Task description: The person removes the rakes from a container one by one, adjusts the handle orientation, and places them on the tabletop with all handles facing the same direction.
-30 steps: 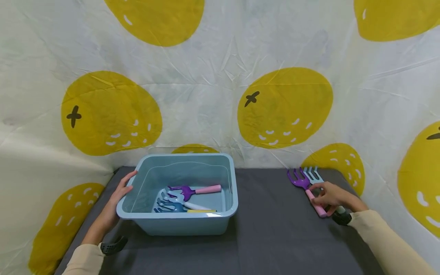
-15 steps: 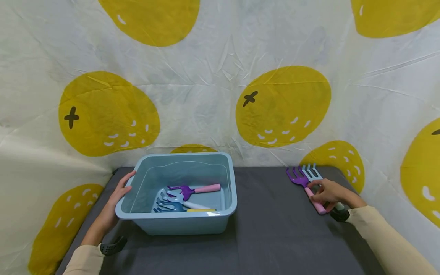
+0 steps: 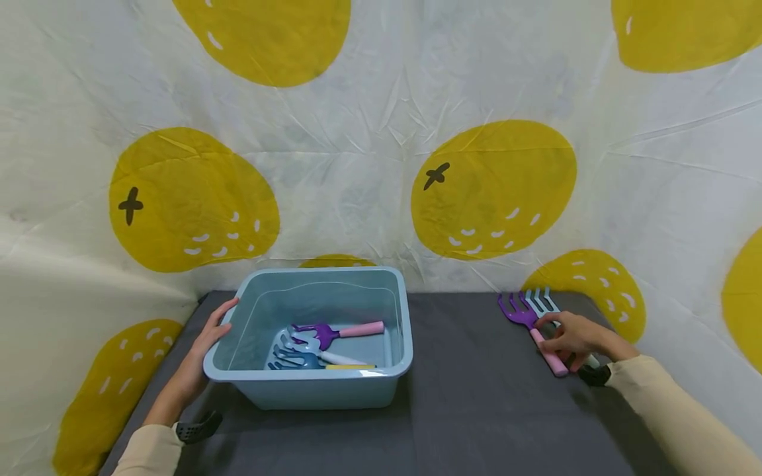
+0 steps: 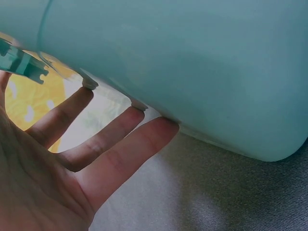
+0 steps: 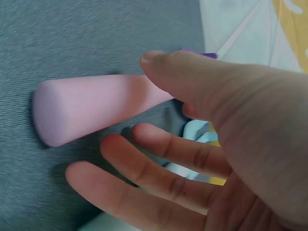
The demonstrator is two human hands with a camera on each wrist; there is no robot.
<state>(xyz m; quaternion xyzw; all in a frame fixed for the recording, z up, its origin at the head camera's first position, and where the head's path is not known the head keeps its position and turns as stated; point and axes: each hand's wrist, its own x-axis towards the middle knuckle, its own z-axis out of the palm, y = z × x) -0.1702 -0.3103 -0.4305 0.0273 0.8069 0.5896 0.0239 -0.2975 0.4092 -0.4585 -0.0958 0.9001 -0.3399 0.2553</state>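
While straight left fingers [image 4: 126, 156] touch smooth tub [image 3: 315, 391], right fingers [image 5: 175, 72] pinching tapered pink handle [image 5: 86, 108], grainy cloth [image 5: 86, 38]

Soft, even light fills the head view; at lower centre, the front rim of the tub [image 3: 309, 395] catches a small white glare, and diffuse shadows darken the table [image 3: 476, 410] near the tub and right sleeve [image 3: 673, 403]. In the left wrist view, bright cloth [image 4: 91, 121] washes out behind the fingers [image 4: 120, 161]. In the right wrist view, the pink handle [image 5: 86, 108] looks blurred at left.
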